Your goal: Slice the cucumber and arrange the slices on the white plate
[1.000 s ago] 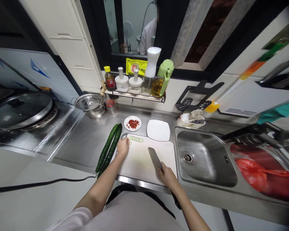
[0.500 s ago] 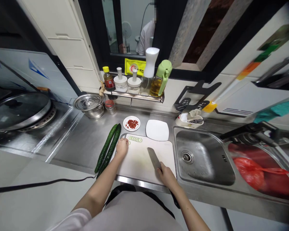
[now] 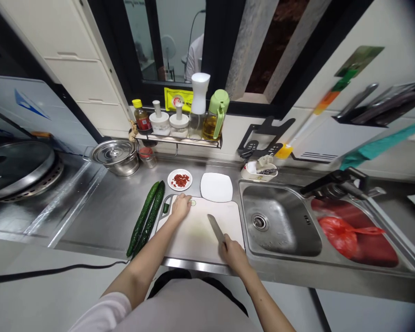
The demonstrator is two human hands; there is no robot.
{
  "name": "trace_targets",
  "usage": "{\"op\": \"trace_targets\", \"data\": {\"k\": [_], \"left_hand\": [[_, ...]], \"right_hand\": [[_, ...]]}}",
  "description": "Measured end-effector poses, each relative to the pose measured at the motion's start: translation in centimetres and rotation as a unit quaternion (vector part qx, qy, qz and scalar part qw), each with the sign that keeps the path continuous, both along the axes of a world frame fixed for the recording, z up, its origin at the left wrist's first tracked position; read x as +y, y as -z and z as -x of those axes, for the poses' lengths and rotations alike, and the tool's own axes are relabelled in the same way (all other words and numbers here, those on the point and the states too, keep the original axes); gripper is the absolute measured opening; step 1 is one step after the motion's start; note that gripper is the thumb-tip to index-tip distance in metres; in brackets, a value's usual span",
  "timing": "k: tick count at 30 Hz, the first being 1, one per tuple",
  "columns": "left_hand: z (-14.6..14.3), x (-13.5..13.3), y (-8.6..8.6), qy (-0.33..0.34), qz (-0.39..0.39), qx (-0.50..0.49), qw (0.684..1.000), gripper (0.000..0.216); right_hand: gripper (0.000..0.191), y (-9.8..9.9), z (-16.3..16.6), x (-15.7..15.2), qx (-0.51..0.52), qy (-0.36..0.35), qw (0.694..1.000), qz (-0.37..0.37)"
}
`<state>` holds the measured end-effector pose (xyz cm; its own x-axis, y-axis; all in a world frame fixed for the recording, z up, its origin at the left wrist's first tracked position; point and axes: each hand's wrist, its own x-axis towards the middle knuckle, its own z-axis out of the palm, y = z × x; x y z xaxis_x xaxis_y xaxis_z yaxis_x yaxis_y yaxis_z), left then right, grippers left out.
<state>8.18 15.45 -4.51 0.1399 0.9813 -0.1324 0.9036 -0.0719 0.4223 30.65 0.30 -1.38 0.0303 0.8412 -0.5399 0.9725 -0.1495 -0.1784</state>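
Observation:
A pale cutting board (image 3: 200, 230) lies on the steel counter. My left hand (image 3: 181, 206) rests at its far left part, fingers curled over cucumber slices; one thin slice (image 3: 193, 203) shows beside the fingertips, the others are hidden. My right hand (image 3: 233, 253) grips the handle of a kitchen knife (image 3: 216, 228), its blade pointing away over the board. A short dark green piece (image 3: 166, 208) shows by the board's handle slot. Left of the board lie two whole cucumbers (image 3: 143, 219), side by side.
Behind the board are a small plate of chopped red chilli (image 3: 180, 180) and a white square plate (image 3: 216, 186). A steel sink (image 3: 280, 221) is at the right. A lidded pot (image 3: 115, 154) stands at back left, below a rack of condiments (image 3: 190, 138).
My left hand has moved right and away, over the row of slices, covering most of them. My right hand still holds the knife over the board. The view has shifted right.

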Motion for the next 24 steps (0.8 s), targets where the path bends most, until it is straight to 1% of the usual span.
{"op": "trace_targets", "data": {"k": [4, 8, 13, 17, 20, 22, 24], "left_hand": [[-1.1, 0.8, -0.1, 0.027, 0.023, 0.035, 0.999, 0.035], [-1.6, 0.9, 0.1, 0.042, 0.034, 0.048, 0.997, 0.03], [-1.9, 0.5, 0.2, 0.052, 0.016, 0.059, 0.997, 0.028], [-2.1, 0.2, -0.3, 0.051, -0.005, 0.054, 0.997, 0.024], [-2.1, -0.3, -0.9, 0.026, -0.008, 0.007, 1.0, 0.018], [-1.8, -0.9, -1.0, -0.017, 0.022, -0.051, 0.998, 0.014], [-1.4, -1.9, -0.8, -0.062, 0.071, -0.112, 0.989, 0.013]], "right_hand": [[0.031, 0.0, 0.1, -0.1, -0.023, -0.006, 1.0, 0.0], [0.028, 0.0, 0.3, 0.0, -0.03, -0.004, 1.0, -0.003], [0.028, -0.2, 0.5, 0.2, -0.033, -0.001, 0.999, 0.002], [0.029, -0.4, 0.4, 0.4, -0.03, 0.0, 1.0, 0.005], [0.03, -0.4, 0.4, 0.4, -0.026, -0.001, 1.0, 0.003], [0.03, -0.4, 0.4, 0.3, -0.018, 0.0, 1.0, -0.002], [0.031, -0.5, 0.4, 0.2, -0.01, 0.001, 1.0, -0.008]]}}
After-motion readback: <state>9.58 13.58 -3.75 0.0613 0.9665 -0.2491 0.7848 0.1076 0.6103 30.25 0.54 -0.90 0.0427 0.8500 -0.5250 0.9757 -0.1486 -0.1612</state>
